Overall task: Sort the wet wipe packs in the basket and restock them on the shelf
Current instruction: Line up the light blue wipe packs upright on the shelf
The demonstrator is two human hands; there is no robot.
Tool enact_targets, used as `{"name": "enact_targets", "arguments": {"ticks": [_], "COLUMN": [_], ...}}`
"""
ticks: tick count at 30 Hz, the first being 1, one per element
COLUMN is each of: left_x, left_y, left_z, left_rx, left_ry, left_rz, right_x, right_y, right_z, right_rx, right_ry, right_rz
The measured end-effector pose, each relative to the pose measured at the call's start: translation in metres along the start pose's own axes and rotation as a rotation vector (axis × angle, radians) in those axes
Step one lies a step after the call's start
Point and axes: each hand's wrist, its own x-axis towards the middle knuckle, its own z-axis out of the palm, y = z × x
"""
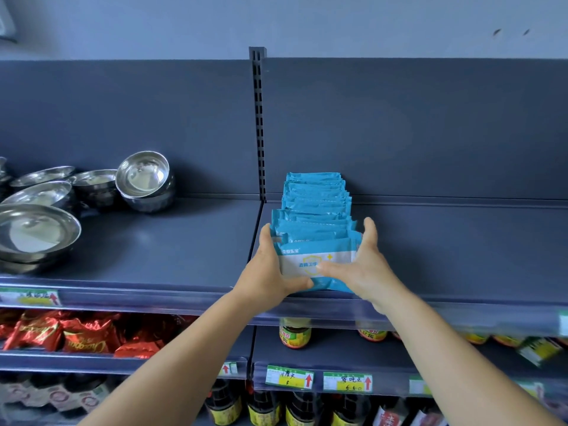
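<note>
Both hands clamp the front of a row of wet wipe packs from opposite sides. The left hand curls around the left edge of the front pack, thumb under its lower corner and fingers along its side. The right hand presses the right edge with fingers extended upward and thumb laid across the pack face. Neither grip lifts the pack; both rest at the front lip of the top shelf.

Progress assessment: the packs stand upright in one file running from the shelf lip back toward the rear panel. Restocking appears well advanced, and the current step is judged to be squaring the row. The basket is not in view, so any remaining stock cannot be determined.

Below the hands, lower shelves carry jars, dark bottles, red snack bags and price tags. On the top shelf, left of the slotted upright, stacked steel bowls stand well apart from the packs. The right bay holds only the row. Beyond the shelving rises a pale wall.
</note>
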Motion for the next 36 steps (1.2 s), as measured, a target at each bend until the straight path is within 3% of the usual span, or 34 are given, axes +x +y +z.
{"name": "enact_targets", "arguments": {"ticks": [5, 10, 15, 21, 26, 30, 32, 36], "left_x": [0.007, 0.017, 0.02, 0.01, 0.007, 0.005, 0.005, 0.009], "left_y": [-0.002, -0.007, -0.002, -0.005, -0.005, -0.005, -0.009, -0.006], "left_z": [0.002, -0.006, -0.005, -0.012, -0.005, -0.008, -0.009, -0.011], "left_rx": [0.017, -0.061, -0.006, 0.015, 0.086, 0.135, 0.041, -0.095], "left_ry": [-0.012, -0.192, -0.184, -0.132, -0.019, -0.022, -0.029, -0.069], "left_rz": [0.013, -0.076, -0.007, 0.022, 0.082, 0.099, 0.078, 0.041], "right_x": [0.007, 0.017, 0.024, 0.012, 0.011, 0.009, 0.008, 0.015], "right_y": [0.006, 0.009, 0.011, 0.016, 0.014, 0.011, 0.013, 0.015], "right_z": [-0.001, -0.01, -0.01, -0.028, -0.027, -0.029, -0.032, -0.027], "right_rx": [-0.023, -0.006, -0.021, -0.086, -0.125, -0.103, -0.027, 0.096], "right_ry": [0.015, -0.105, -0.139, -0.046, -0.054, -0.092, -0.03, 0.254], "right_rz": [-0.013, 0.029, 0.006, 0.064, -0.046, -0.061, -0.049, 0.002]}}
